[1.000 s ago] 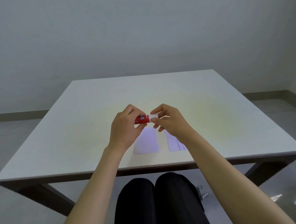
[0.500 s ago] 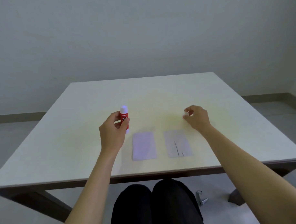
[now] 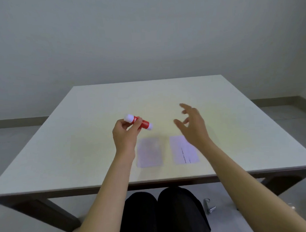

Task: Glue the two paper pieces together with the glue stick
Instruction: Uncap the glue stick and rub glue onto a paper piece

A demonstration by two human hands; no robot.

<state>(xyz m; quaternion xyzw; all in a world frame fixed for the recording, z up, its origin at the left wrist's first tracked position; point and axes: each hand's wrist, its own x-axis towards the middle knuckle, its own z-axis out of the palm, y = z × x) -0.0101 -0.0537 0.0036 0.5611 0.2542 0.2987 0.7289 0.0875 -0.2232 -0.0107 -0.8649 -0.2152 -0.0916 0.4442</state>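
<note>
My left hand (image 3: pixel 126 136) grips a red glue stick (image 3: pixel 139 122) with white ends, tilted almost level above the table, to the upper left of the papers. Two pale paper pieces lie side by side near the table's front edge: the left paper (image 3: pixel 149 152) is blank, the right paper (image 3: pixel 183 149) carries a line of small print. My right hand (image 3: pixel 193 125) hovers with fingers spread over the far right corner of the right paper, holding nothing. The cap is not visible on the table.
The white table (image 3: pixel 80 153) fills the view, with its front edge just above my dark-trousered knees (image 3: pixel 159 212). A small metal object (image 3: pixel 208 206) lies on the floor under the table at the right.
The cap came off the glue stick. My right hand carried it to the right, then opened and swung back toward the papers. My left hand tipped the stick from upright to nearly level.
</note>
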